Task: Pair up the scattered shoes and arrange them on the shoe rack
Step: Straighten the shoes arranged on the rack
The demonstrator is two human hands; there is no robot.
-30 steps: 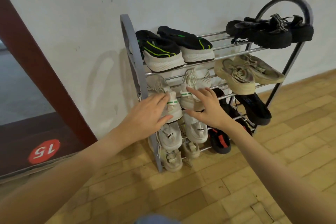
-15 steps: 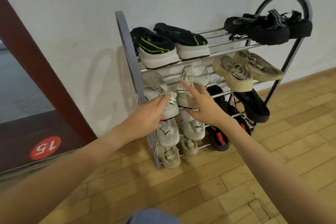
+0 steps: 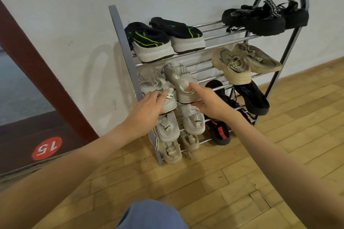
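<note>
A metal shoe rack (image 3: 122,46) stands against the wall, with pairs of shoes on every tier. Two white sneakers with green marks lie on the second tier at the left. My left hand (image 3: 147,111) holds the heel of the left white sneaker (image 3: 154,85). My right hand (image 3: 208,104) grips the heel of the right white sneaker (image 3: 178,78), thumb under the sole, and that shoe is tilted and blurred. Dark sneakers with green stripes (image 3: 150,41) sit on the top tier above them.
Black sandals (image 3: 260,18) lie top right and beige sneakers (image 3: 240,63) below them. Black shoes (image 3: 251,96), white sneakers (image 3: 193,121) and beige ones (image 3: 171,150) fill the lower tiers. A dark red door frame (image 3: 37,72) stands left. The floor (image 3: 242,182) is wooden parquet.
Both hands have gone from resting on the white sneakers' heels to gripping them. The right sneaker has tipped up and shifted left. The view has drawn back slightly.
</note>
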